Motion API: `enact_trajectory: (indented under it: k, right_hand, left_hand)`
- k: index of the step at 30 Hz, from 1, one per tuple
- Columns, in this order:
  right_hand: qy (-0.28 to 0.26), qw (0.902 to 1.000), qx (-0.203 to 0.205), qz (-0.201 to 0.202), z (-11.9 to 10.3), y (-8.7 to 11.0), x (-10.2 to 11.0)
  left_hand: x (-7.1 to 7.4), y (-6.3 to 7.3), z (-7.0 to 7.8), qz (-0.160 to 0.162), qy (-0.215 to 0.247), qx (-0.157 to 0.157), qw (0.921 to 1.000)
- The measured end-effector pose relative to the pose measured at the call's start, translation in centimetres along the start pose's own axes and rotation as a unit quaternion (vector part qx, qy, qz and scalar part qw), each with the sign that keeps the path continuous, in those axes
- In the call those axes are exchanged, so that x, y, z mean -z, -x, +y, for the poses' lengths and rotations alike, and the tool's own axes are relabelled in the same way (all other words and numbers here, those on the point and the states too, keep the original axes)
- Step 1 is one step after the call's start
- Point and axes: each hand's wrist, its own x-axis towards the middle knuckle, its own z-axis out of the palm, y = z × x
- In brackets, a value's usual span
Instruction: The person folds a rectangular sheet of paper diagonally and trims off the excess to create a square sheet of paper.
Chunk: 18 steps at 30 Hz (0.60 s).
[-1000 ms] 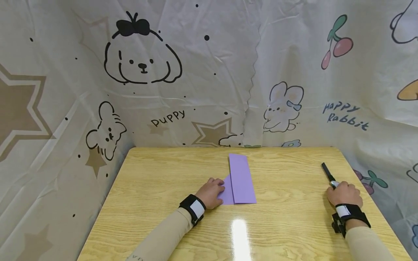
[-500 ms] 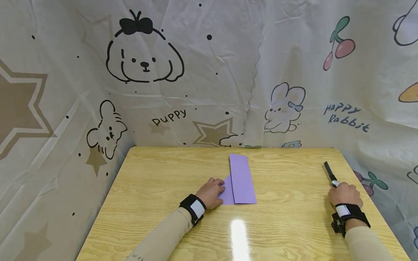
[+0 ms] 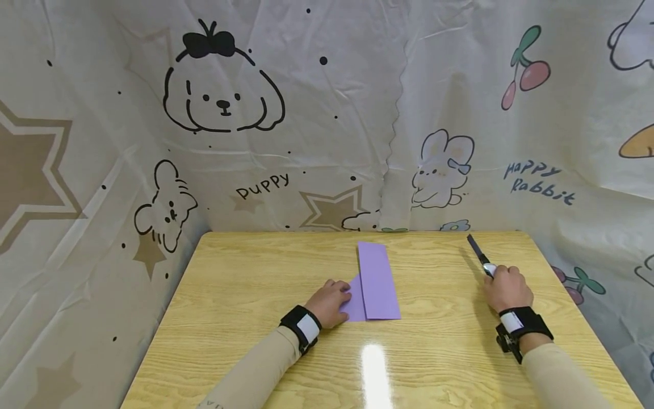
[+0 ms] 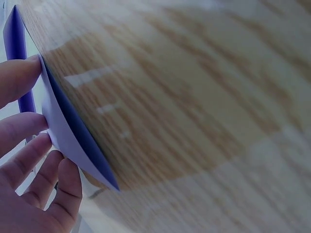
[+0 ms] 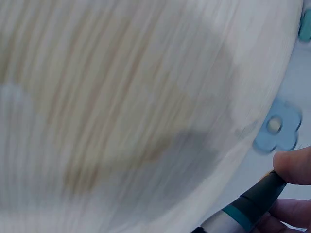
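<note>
Folded purple paper [image 3: 378, 284] lies near the middle of the table, a long strip with a slanted flap [image 3: 355, 307] showing at its left. My left hand [image 3: 328, 304] rests on that flap. In the left wrist view, thumb and fingertips touch the pale upper face of the paper [image 4: 60, 128], whose near edge is slightly lifted. My right hand [image 3: 508, 288] grips what looks like a utility knife [image 3: 478, 250], its long black end pointing away toward the back edge. Up close, the knife [image 5: 250, 206] shows a dark body, a teal band and a silver part.
The wooden table [image 3: 245, 272] meets a printed cloth backdrop [image 3: 306, 113] at its back and sides. Black straps with small cameras sit on both wrists. A bright light reflection [image 3: 376, 375] shows on the table front.
My right hand has moved left and a little forward with the utility knife, away from the table's right edge. The left hand and the paper have stayed put.
</note>
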Motion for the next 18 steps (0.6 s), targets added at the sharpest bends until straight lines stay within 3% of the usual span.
enact_trajectory:
  k: [3,10,18]
  right_hand:
    - [-0.003,0.9989,0.043,0.018,-1.3,0.2,-0.7]
    - [-0.006,0.9938,0.111,0.008,-4.3,0.4,-1.4]
    - [-0.017,0.9884,0.149,-0.025,-6.9,1.5,-2.1]
  left_hand:
    - [0.0,0.1,0.0,0.003,0.004,-0.002,1.0]
    - [0.1,0.1,0.0,0.019,0.011,-0.012,0.9997]
    - [0.4,0.3,0.3,0.016,-0.014,-0.013,0.9997]
